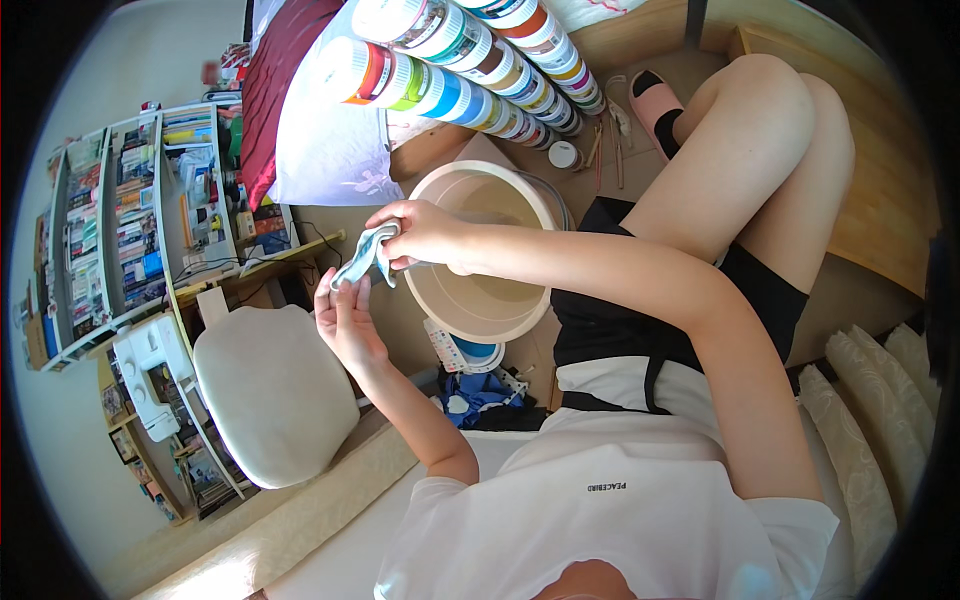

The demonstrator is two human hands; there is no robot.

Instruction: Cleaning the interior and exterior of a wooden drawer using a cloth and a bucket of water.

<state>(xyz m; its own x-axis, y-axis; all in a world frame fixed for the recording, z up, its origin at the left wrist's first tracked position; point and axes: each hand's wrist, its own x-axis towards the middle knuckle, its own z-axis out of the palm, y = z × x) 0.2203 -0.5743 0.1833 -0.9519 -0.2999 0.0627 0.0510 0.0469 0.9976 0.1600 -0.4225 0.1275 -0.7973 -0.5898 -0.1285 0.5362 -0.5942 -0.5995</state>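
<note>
A small white and light blue cloth (367,251) is stretched between my two hands. My right hand (420,232) grips its upper end, over the near-left rim of the bucket. The fingertips of my left hand (349,319) pinch the lower end, out to the left of the bucket. Below my right forearm stands a round beige plastic bucket (480,334). What looks like brownish liquid is inside it, partly covered by the forearm.
Tall stacks of lidded paint jars (457,97) rise beyond the bucket, with thin sticks (598,154) and a small white-lidded jar (564,155) on the floor. A white padded chair (277,397), sewing machine (154,375) and bookshelf (135,217) stand left. Blue fabric (476,397) lies nearer me.
</note>
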